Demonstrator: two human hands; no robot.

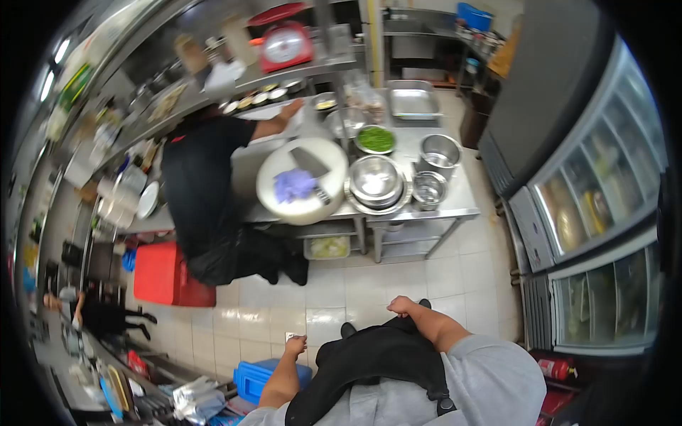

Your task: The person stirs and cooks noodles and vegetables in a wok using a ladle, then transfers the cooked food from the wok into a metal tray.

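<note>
My left hand point(295, 346) is low in front of me with its fingers curled in, and I see nothing held in it. A small pale patch shows at its fingertips, too small to name. My right hand point(402, 306) is closed in a loose fist in front of the black apron point(376, 355), also with nothing visible in it. Neither hand touches the worktable ahead. On that table lies a round white chopping board point(273, 153), bearing a cleaver point(310, 162) and a purple cloth or glove point(294, 185). Beside it are stacked steel bowls point(376, 179) and a bowl of chopped greens point(375, 138).
A co-worker in black point(202, 192) leans over the counter at left, near a red cooler box point(167, 273). Glass-door fridges point(593, 192) line the right. A blue box point(259, 380) is by my left arm. Steel pots point(440, 153) stand at the table's right end.
</note>
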